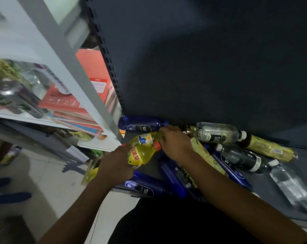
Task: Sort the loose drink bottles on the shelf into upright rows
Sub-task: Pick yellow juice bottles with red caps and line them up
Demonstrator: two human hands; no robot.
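dark shelf (306, 155) holds loose bottles (218, 132), blue, clear and yellow-green, lying flat in a heap. left hand (114, 164) wrapped round base of yellow juice bottle (142, 155), axis diagonal, red cap up-right. right hand (175, 141) curled on neck end of second yellow bottle (145, 139), just behind, lying flat

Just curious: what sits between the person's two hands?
In the head view, a yellow bottle with a red cap: the left hand grips it, cap beside the right hand.
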